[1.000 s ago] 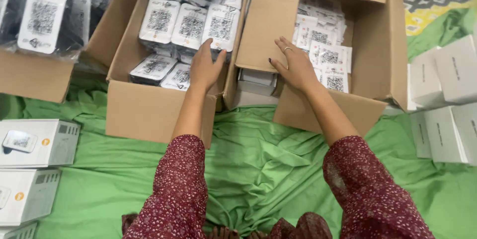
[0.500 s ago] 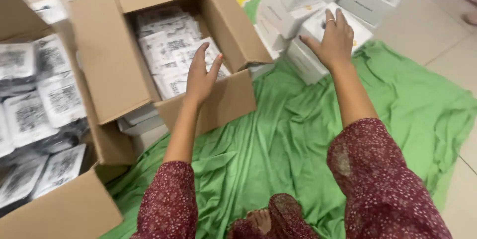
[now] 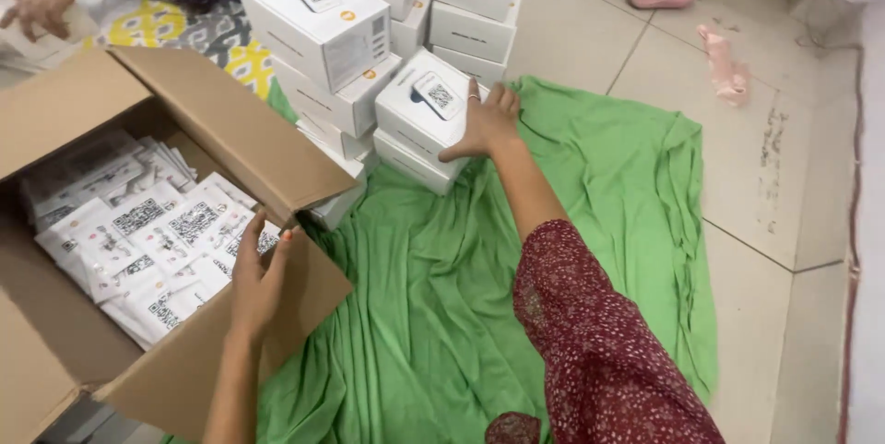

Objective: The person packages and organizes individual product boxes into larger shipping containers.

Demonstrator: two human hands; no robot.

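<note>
the right hand [image 3: 486,121] is lying spread, palm down, on the near right edge of a white box [image 3: 426,110] just above the centre of the frame, fingers flat on its lid and not closing round it. the box is sitting on another in a stack of white boxes [image 3: 369,29], its long axis running from upper left to lower right. the left hand [image 3: 255,278] is resting, fingers loosely extended, on the rim of the open cardboard carton [image 3: 221,130] at lower left, well apart from the box. the right hand is the nearer.
</note>
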